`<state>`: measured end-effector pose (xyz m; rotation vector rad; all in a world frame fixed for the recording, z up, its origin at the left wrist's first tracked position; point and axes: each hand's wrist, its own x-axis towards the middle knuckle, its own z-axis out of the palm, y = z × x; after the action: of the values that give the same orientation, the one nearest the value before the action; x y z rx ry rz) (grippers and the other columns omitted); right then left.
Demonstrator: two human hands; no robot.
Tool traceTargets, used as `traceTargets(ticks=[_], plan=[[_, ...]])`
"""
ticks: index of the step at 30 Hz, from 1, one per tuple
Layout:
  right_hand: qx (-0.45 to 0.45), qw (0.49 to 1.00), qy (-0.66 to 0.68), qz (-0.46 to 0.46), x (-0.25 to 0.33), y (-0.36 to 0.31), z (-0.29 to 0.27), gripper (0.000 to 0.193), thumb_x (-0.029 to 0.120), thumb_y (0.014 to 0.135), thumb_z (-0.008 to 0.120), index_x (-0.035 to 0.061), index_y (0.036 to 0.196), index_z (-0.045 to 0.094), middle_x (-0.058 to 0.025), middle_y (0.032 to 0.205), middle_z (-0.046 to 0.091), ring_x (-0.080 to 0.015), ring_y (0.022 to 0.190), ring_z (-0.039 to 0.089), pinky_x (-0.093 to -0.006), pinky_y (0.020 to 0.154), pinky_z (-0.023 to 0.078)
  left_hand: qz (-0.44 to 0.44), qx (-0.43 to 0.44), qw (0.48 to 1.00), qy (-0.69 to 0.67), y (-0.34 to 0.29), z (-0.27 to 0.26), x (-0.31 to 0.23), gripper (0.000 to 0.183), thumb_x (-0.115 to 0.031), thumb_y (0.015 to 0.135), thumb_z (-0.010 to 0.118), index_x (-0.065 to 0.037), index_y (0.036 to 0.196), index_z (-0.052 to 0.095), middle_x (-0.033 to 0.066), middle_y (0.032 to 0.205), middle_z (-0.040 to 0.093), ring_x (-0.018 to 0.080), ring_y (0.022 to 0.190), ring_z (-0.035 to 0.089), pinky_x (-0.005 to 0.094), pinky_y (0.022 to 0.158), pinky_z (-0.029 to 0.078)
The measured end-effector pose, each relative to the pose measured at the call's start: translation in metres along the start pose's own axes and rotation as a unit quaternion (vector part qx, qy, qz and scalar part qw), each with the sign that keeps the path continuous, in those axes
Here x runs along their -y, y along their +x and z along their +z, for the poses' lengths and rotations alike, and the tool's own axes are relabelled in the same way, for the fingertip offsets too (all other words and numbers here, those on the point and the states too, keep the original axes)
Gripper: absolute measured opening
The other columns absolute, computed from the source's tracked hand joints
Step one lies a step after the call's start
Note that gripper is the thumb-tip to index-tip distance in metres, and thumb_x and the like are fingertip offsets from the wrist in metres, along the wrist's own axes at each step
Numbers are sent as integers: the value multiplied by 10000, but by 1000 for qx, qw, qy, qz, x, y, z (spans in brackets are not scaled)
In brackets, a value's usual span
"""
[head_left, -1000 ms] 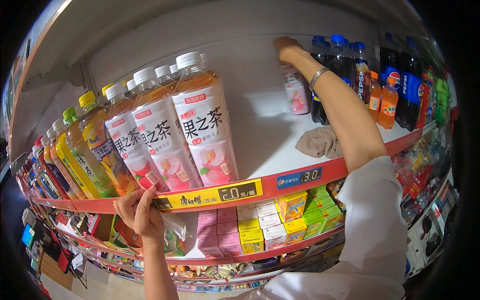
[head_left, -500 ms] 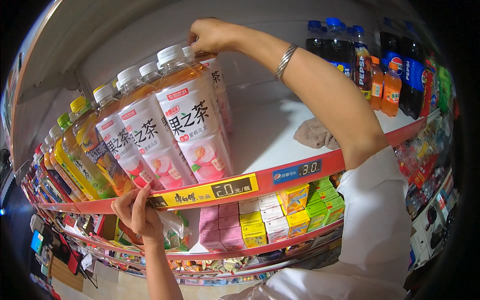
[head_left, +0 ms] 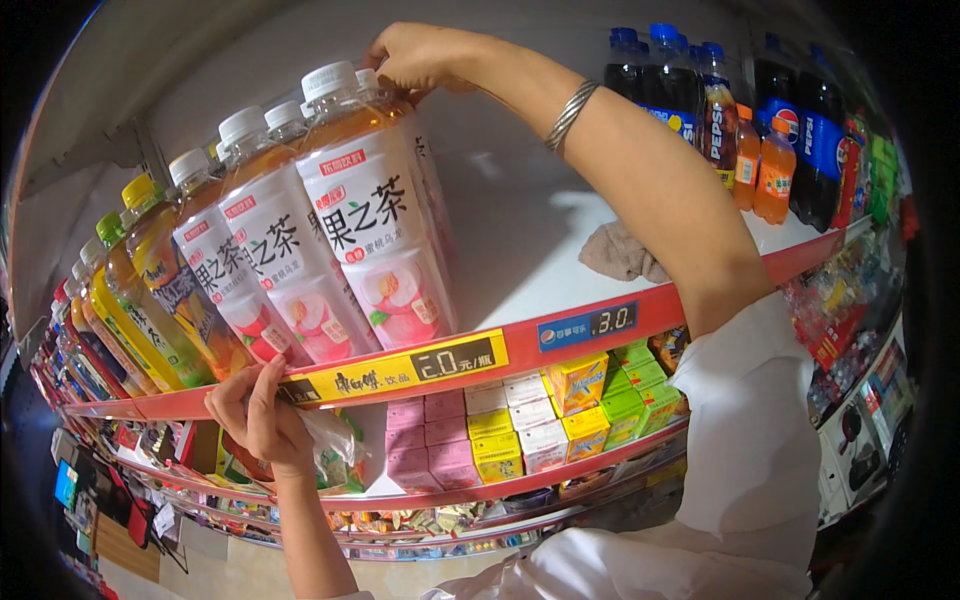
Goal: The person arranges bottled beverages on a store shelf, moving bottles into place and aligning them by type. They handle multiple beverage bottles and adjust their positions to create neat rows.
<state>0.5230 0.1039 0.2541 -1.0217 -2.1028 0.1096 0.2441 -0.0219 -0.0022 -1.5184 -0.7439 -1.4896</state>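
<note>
Several tea bottles (head_left: 380,215) with white caps, amber tops and pink-and-white peach labels stand in rows on the upper shelf. Behind the foremost one, my right hand (head_left: 415,55) is closed at the neck of a rear tea bottle (head_left: 422,150), mostly hidden by the front row. Its fingertips are partly out of sight. Lower left, my left hand (head_left: 258,415) pinches the red shelf edge (head_left: 170,404), fingers up against its front just below the bottles.
A crumpled grey-brown cloth (head_left: 620,252) lies on the white shelf. Dark cola bottles (head_left: 668,95) and small orange drink bottles (head_left: 775,175) stand at the right. Yellow and green drink bottles (head_left: 150,310) line the left. Small cartons (head_left: 500,455) fill the shelf below.
The view has shifted slightly, so shelf and bottles sit a little further left. Both hands keep their places, the right at the rear bottle, the left on the shelf edge.
</note>
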Motion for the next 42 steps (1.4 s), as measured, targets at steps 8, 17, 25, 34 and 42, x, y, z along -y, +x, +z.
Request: traceTargets(ticks=[8,17,25,34,42], plan=[[-30,992,-117,-35,-8,-41,-28,490,326,990,558,-51,1299,606,-245,1233,675,-325,1093,655,-402,929,517,8,53,999,5,0,-4,2,297,-39,900,540,-2,1093,762,123,990,617,259,949,577,368,854,469],[177,945,-263,-84,-46,-234,-103,372,251,959,637,-2,1231,660,-205,1133,710,-305,1055,685,-382,899,531,-18,73,997,8,-8,-14,6,301,-39,959,496,5,1127,742,127,1034,607,264,993,575,371,883,487],[176,975,-121,-53,-88,-269,-101,378,182,864,740,10,1197,689,-178,1157,709,-317,1088,668,-386,936,515,-66,110,991,-26,6,-14,-6,285,15,948,485,-12,1141,694,130,1061,621,268,1033,579,365,904,473],[210,957,-98,-176,-48,-232,-44,316,116,848,710,55,1157,690,-180,1046,702,-379,997,660,-447,877,533,84,131,985,-68,54,25,-127,294,-50,744,638,-42,1023,732,121,968,700,313,900,639,418,834,496],[235,931,-232,-158,-41,-198,-22,320,124,900,660,148,1217,701,-179,1051,680,-403,1003,653,-472,862,528,69,106,987,-100,49,50,-145,316,-12,679,656,-50,982,738,78,867,689,257,781,627,360,716,461]])
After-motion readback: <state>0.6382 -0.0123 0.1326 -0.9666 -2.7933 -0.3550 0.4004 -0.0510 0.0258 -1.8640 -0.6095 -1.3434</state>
